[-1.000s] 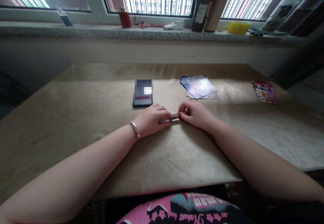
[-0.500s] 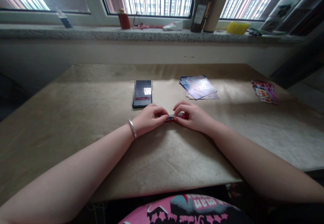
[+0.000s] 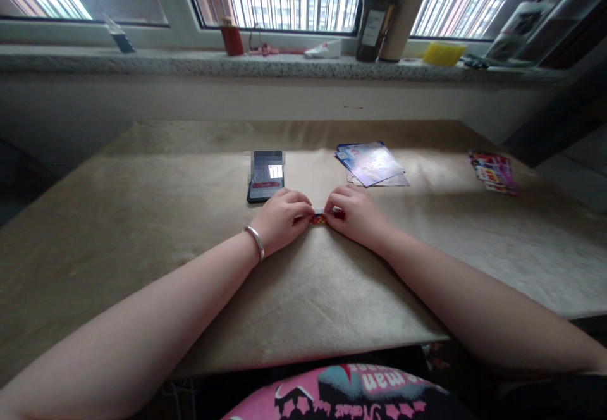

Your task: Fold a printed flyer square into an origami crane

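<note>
A small, colourful folded piece of paper [image 3: 318,219], red with yellow and a pale upper edge, lies low over the table between my hands. My left hand [image 3: 287,214] pinches its left end with thumb and fingers. At the other end, my right hand [image 3: 353,211] closes on it in the same way. Much of the piece is covered by my fingers. Just beyond my left hand lies a phone [image 3: 266,179] with its screen lit. Past my right hand, a stack of glossy printed sheets [image 3: 372,164] rests on the table.
On the right of the beige-covered table [image 3: 142,217] lies a fanned group of colourful printed pieces [image 3: 494,172]. Along the stone windowsill [image 3: 171,62] stand a red container [image 3: 231,38], a dark jar [image 3: 375,28] and a yellow block [image 3: 444,54].
Both hands have turned slightly and drawn their fingers closer together around the paper piece. Its red and yellow face now shows more, with a pale edge above.
</note>
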A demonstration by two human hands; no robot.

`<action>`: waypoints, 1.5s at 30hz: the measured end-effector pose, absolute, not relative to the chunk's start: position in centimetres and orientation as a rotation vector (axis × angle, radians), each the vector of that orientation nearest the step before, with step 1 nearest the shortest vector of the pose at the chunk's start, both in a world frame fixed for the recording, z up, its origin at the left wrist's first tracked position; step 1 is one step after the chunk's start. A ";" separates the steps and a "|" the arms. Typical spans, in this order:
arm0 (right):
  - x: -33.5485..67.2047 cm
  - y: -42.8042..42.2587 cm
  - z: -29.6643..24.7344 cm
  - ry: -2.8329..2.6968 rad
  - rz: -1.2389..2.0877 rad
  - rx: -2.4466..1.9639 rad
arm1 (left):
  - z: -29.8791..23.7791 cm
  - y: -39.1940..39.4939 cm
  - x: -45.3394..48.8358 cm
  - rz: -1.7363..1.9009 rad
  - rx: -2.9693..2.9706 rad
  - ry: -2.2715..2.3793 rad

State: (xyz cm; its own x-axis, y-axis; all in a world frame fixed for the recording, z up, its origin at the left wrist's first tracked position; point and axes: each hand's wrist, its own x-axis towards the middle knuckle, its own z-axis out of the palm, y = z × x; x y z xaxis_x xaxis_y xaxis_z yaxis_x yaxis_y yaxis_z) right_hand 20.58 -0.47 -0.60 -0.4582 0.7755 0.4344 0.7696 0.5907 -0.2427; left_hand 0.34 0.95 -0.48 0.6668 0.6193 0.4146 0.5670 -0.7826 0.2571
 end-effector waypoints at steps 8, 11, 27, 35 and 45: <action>20.1 -1.0 -0.1 -2.445 -0.113 -1.209 | -0.4 0.8 0.4 0.631 2.900 0.981; 19.9 -1.3 0.0 -2.474 -0.182 -1.214 | -0.3 0.7 0.4 0.596 2.917 0.995; 19.3 -2.3 0.6 -2.597 -0.230 -1.271 | 0.1 0.4 0.3 0.560 3.035 0.910; 19.3 -3.5 1.6 -2.648 -0.214 -1.371 | 0.4 -0.2 0.4 0.555 3.035 0.879; 20.8 -1.8 0.5 -2.542 -0.175 -1.287 | 0.5 -0.2 0.2 0.510 3.036 0.804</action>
